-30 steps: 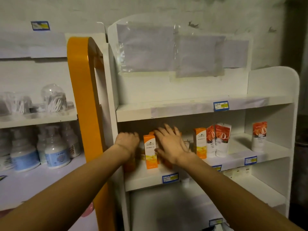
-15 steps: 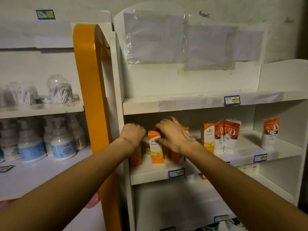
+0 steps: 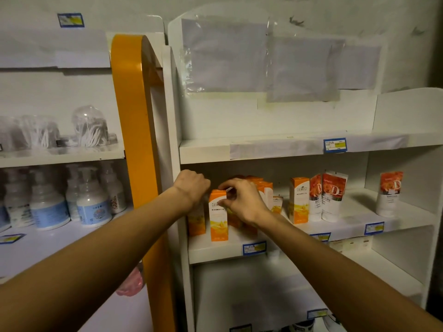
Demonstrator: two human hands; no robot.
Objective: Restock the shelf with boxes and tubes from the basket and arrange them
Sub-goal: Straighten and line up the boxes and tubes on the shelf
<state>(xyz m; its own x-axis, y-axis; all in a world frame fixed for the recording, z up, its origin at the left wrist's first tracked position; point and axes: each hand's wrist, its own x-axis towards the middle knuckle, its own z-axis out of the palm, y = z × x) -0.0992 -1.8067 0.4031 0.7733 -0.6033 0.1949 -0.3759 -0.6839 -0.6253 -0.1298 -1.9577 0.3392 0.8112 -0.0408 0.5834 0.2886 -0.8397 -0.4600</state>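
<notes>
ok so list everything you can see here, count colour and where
orange boxes: several, exact count hidden by hands, middle shelf left
lone orange box: one, middle shelf centre
tubes: three, white and orange-red, middle shelf right
price tags: several, blue, on the shelf edges
pump bottles: several, white and blue, left unit
orange panel: one, between units
left hand: on the left boxes
right hand: fingers pinching the front box top
</notes>
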